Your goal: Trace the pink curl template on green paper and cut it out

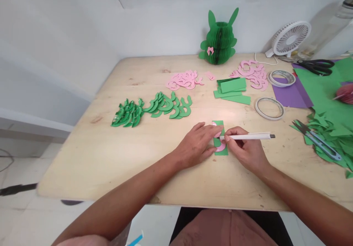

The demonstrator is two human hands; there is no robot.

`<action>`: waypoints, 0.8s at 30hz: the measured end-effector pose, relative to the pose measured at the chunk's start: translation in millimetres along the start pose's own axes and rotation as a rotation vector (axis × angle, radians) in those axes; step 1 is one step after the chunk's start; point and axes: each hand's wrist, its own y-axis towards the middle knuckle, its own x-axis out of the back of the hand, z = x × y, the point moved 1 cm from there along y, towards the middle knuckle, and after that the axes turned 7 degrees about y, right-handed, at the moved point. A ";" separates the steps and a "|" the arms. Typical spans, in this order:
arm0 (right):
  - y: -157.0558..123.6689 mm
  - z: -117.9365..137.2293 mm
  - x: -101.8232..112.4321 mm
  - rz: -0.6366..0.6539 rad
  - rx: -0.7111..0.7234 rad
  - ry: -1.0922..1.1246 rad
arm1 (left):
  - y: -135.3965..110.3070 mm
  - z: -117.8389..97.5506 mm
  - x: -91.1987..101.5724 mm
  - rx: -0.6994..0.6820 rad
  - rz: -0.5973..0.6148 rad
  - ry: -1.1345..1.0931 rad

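A small green paper strip [218,152] lies upright before me on the table, with a curved pink paper cutout [221,147] on top of it. My left hand [196,143] rests flat with its fingers stretched over the cutout and strip, pressing at their left side. Between the fingers of my right hand [246,148] is a white pen [253,136], its tip touching the paper near the cutout's inner edge. Part of the pink shape is hidden under my left fingers.
Green cutouts [168,105] and pink cutouts [183,79] lie in piles beyond my hands. Green strips [234,88] are stacked ahead. Tape rolls [269,108], blue-handled scissors [321,143] and green scraps [336,132] lie right. A green honeycomb paper figure [220,42] and white fan [291,39] stand behind.
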 end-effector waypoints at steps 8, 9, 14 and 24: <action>-0.3 -1.3 -2.8 0.007 0.039 -0.013 | -0.6 1.7 -1.1 -0.001 0.012 0.001; -0.2 -1.4 -2.9 0.010 0.039 -0.009 | -0.5 1.7 -1.2 0.003 0.015 -0.001; -0.2 -2.3 -3.5 0.026 0.034 0.017 | 0.2 1.6 -1.1 0.014 0.009 -0.012; 0.0 -4.1 -4.2 0.034 0.032 0.002 | 0.8 0.8 -0.9 0.024 -0.015 -0.022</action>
